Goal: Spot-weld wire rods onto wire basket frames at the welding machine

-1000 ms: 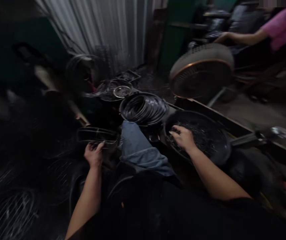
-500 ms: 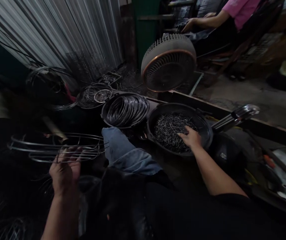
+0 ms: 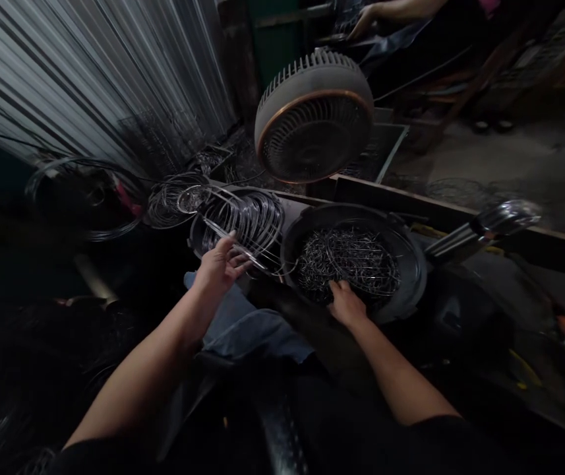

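My left hand (image 3: 220, 267) holds a shiny wire frame (image 3: 255, 258) of curved rings and rods, its thumb on top and fingers below. The frame is tilted in front of a dark tub (image 3: 194, 236) that holds a coil of wire (image 3: 260, 214). My right hand (image 3: 347, 305) is at the near side of a second dark basin (image 3: 415, 264), full of small bent metal pieces (image 3: 312, 254). A round wire grille (image 3: 366, 257) with parallel rods lies over these pieces. My right fingers are curled at its near left edge; the fingertips are partly hidden.
A grey round fan (image 3: 314, 125) stands behind the tubs. Loose wire coils (image 3: 163, 201) lie at left by a corrugated metal wall (image 3: 128, 59). A shiny metal tube (image 3: 484, 227) sticks out right of the basin. Another person's hand (image 3: 364, 20) shows at the top.
My left hand has brought the wire frame from the left to in front of the wire coil. My right hand has moved left and nearer to me, and the grille shows more plainly.
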`<move>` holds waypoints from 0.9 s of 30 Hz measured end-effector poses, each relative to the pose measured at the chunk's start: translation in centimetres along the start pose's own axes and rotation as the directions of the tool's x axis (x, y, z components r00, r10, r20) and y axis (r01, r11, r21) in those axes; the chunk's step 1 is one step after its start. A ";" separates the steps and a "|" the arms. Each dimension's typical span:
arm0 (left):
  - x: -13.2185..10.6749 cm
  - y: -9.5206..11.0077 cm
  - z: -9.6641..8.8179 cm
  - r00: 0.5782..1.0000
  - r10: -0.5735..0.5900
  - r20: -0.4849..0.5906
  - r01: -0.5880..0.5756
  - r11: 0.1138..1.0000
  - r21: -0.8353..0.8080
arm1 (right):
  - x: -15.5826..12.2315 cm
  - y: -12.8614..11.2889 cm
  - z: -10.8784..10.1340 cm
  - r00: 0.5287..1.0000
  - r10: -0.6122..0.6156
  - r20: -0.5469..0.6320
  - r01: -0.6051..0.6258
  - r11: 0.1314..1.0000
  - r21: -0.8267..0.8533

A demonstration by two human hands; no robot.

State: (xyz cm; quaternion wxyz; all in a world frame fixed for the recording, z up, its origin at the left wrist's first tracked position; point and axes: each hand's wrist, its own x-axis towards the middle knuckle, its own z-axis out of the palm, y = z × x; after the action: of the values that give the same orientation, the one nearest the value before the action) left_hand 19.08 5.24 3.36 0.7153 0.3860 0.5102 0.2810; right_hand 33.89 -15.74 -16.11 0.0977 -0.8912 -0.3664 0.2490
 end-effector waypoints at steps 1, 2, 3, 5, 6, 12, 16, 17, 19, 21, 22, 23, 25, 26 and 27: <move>0.6 -0.5 0.9 0.999 -0.032 0.018 0.032 0.999 0.008 | 0.2 0.1 -0.1 1.000 0.003 0.008 -0.003 1.000 -0.008; 1.1 -1.0 1.8 0.997 -0.061 0.037 0.061 0.998 0.015 | 0.5 0.1 -0.1 1.000 0.003 0.017 -0.003 1.000 -0.016; 1.6 -1.6 2.5 0.994 -0.089 0.057 0.088 0.996 0.020 | 0.6 0.1 -0.2 1.000 0.002 0.027 -0.001 1.000 -0.023; 2.2 -2.8 3.7 0.987 -0.129 0.099 0.126 0.992 0.031 | 0.9 0.2 -0.3 0.999 0.001 0.049 0.000 0.999 -0.032; 2.5 -3.3 4.2 0.982 -0.144 0.120 0.140 0.989 0.038 | 0.9 0.2 -0.3 0.998 0.003 0.057 -0.001 0.999 -0.034; 2.9 -5.3 6.8 0.964 -0.212 0.160 0.201 0.976 0.083 | 0.1 0.4 0.1 0.992 -0.046 0.115 0.046 0.999 0.006; 2.9 -5.4 8.8 0.943 -0.207 0.261 0.212 0.977 0.009 | -0.6 0.3 0.6 0.988 -0.063 0.141 0.058 0.998 0.038; 2.7 -5.3 9.3 0.936 -0.211 0.281 0.222 0.975 -0.005 | -0.8 0.3 0.7 0.988 -0.058 0.141 0.053 0.998 0.037; 2.1 -5.2 10.6 0.919 -0.226 0.323 0.247 0.969 -0.024 | -0.9 0.2 0.8 0.990 -0.054 0.130 0.050 0.998 0.033; 1.3 -5.2 12.2 0.897 -0.234 0.375 0.270 0.962 -0.047 | -1.0 0.0 0.9 0.992 -0.066 0.109 0.063 0.997 0.036; 0.8 -5.3 13.1 0.881 -0.230 0.414 0.278 0.959 -0.059 | -1.0 -0.1 0.9 0.992 -0.077 0.096 0.073 0.997 0.040; 0.4 -5.4 14.0 0.856 -0.226 0.465 0.287 0.956 -0.062 | -1.0 -0.2 0.9 0.993 -0.087 0.085 0.083 0.996 0.044; -0.1 -6.1 15.3 0.785 -0.228 0.576 0.297 0.955 -0.026 | -1.1 -0.4 0.9 0.993 -0.094 0.069 0.091 0.995 0.048; -0.1 -6.6 15.5 0.751 -0.238 0.616 0.293 0.956 0.012 | -1.1 -0.4 0.8 0.994 -0.091 0.063 0.089 0.995 0.047; 0.1 -7.2 15.4 0.733 -0.259 0.628 0.285 0.956 0.062 | -1.2 -0.4 0.8 0.995 -0.084 0.060 0.081 0.996 0.046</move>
State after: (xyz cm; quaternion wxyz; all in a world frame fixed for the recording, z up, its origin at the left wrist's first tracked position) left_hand 33.71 -2.68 0.05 0.8851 0.3647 0.2866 0.0378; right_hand 32.53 -16.28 -16.21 0.1159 -0.8648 -0.4001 0.2802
